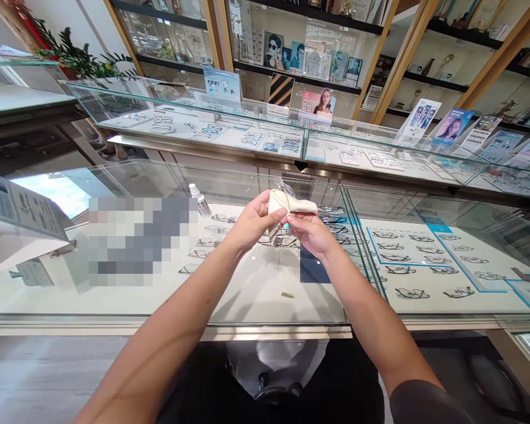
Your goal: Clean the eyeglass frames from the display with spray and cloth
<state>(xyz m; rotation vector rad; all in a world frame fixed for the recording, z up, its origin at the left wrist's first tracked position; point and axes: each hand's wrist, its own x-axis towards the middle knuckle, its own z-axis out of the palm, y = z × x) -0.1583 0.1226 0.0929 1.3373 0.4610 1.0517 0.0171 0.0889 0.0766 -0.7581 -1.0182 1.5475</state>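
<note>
Both hands meet above the glass counter, near the middle of the view. My left hand (252, 222) is closed on a cream cloth (304, 206), its thumb pressed against the cloth's lower part. Beside it, my right hand (310, 231) pinches the same cloth from below and to the right. A pair of thin-framed glasses (284, 189) appears between the hands, partly wrapped by the cloth; which fingers grip the frame is hard to make out. To the left of the hands, a small white bottle (200, 201) stands on the counter.
Rows of glasses lie in the glass counter (247, 318) and in a second showcase (300, 126) behind. A small gold piece (287, 295) shows below the hands. A printed stand (20, 215) is at the left, and leaflets (417, 122) stand at the back right.
</note>
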